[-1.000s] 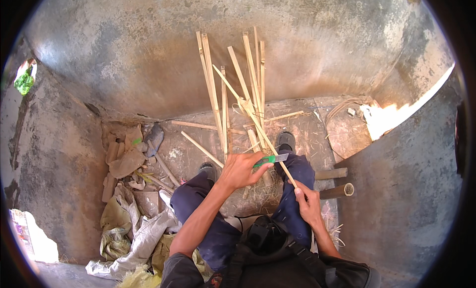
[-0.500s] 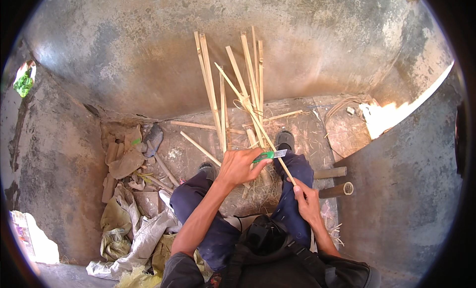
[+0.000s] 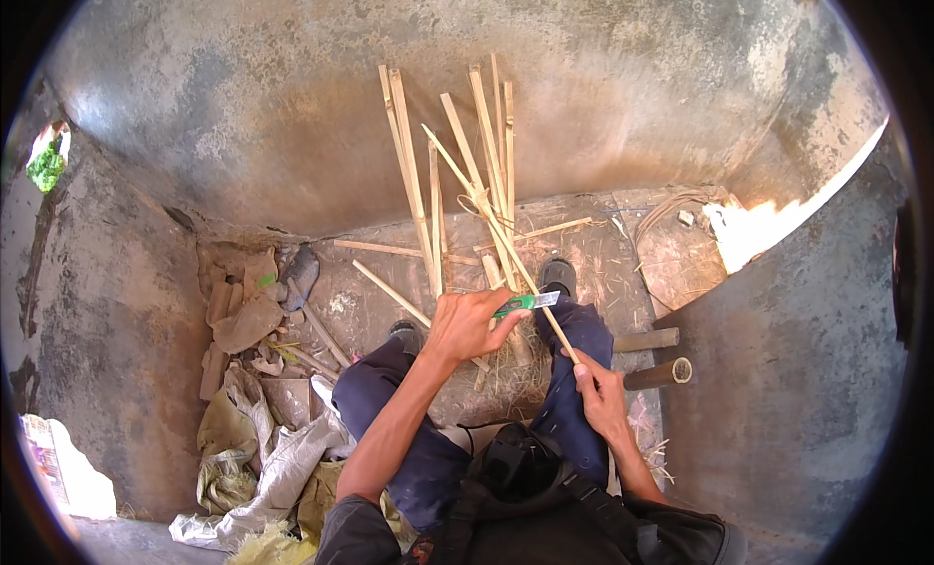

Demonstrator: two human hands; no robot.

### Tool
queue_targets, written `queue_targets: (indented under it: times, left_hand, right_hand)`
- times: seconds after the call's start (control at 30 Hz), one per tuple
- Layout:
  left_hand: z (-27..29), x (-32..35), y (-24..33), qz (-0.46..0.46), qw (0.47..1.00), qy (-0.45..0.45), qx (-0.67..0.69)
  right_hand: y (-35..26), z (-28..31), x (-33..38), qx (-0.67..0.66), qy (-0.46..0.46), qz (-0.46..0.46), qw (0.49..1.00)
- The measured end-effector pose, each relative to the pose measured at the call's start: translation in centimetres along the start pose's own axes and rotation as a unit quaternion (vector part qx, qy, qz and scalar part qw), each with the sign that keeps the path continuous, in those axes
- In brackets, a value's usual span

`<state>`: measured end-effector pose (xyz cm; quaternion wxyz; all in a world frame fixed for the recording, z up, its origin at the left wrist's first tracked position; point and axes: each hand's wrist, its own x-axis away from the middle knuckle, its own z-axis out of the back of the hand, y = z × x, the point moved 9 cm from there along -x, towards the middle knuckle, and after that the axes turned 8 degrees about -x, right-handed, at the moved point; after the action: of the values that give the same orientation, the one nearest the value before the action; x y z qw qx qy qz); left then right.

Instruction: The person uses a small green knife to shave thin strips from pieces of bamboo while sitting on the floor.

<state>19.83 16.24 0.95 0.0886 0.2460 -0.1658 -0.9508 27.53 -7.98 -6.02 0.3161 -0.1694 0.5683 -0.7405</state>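
Observation:
My left hand (image 3: 471, 324) is wrapped round a green box cutter (image 3: 520, 303), its blade out and pointing right. The blade tip touches or overlaps a long, thin bamboo strip (image 3: 521, 262); which of the two I cannot tell. Gripping the near end of that strip is my right hand (image 3: 600, 394), beside my right knee. The strip slants away to the upper left, with curled shavings (image 3: 479, 201) hanging about its far part. Several other bamboo strips (image 3: 411, 161) lean on the wall ahead, and a thicker bamboo piece (image 3: 521, 346) stands between my feet.
Two bamboo poles (image 3: 662, 373) jut from the right by my knee. Crumpled sacks (image 3: 282, 468) lie at the left, below broken tiles and sticks (image 3: 233, 312). Concrete walls (image 3: 321, 108) close in ahead and on both sides. Coiled wire (image 3: 671, 207) lies at the far right.
The cutter has shifted very slightly to the left along with my left hand. My right hand keeps its hold on the strip, nearly still.

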Motion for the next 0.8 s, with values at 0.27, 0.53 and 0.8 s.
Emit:
queue_targets:
  times: [0.27, 0.53, 0.8]
  left_hand:
    - [-0.13, -0.14, -0.23, -0.002, 1.000, -0.002, -0.014]
    - [0.10, -0.35, -0.40, 0.001, 1.000, 0.013, -0.007]
    - [0.52, -0.36, -0.44, -0.001, 1.000, 0.025, -0.010]
  right_hand:
    - [0.08, 0.02, -0.03, -0.001, -0.004, -0.011, 1.000]
    - [-0.33, 0.43, 0.10, 0.005, -0.017, -0.052, 0.999]
    - [0.03, 0.12, 0.00, 0.007, -0.020, -0.039, 0.999]
